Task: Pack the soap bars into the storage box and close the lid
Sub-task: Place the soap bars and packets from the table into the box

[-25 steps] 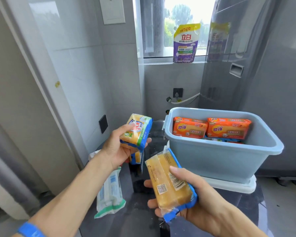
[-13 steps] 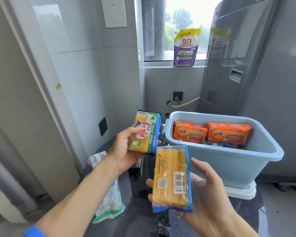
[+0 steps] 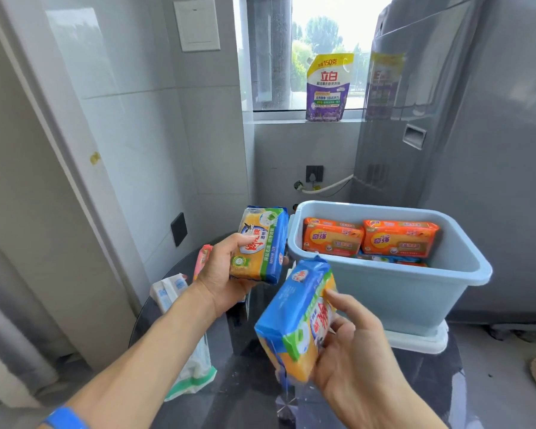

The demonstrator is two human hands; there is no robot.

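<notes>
My left hand (image 3: 223, 274) grips a yellow soap bar in a blue and green wrapper (image 3: 259, 244), held upright just left of the light blue storage box (image 3: 393, 292). My right hand (image 3: 353, 357) holds a second soap bar of the same kind (image 3: 294, 320), tilted, in front of the box's near left corner. The box stands open on its white lid (image 3: 415, 339), which lies under it. Inside, two orange soap packs (image 3: 369, 239) lean against the far wall, with more bars partly hidden below them.
A dark glossy round table (image 3: 245, 382) carries the box, a white wet-wipe pack (image 3: 192, 351) and a pink pack (image 3: 202, 258) at the left. A grey covered appliance (image 3: 477, 119) stands behind the box. A purple detergent pouch (image 3: 327, 88) sits on the windowsill.
My right hand has turned its soap bar over, so the printed blue front now shows instead of the barcode side. My left hand raised its bar slightly toward the box.
</notes>
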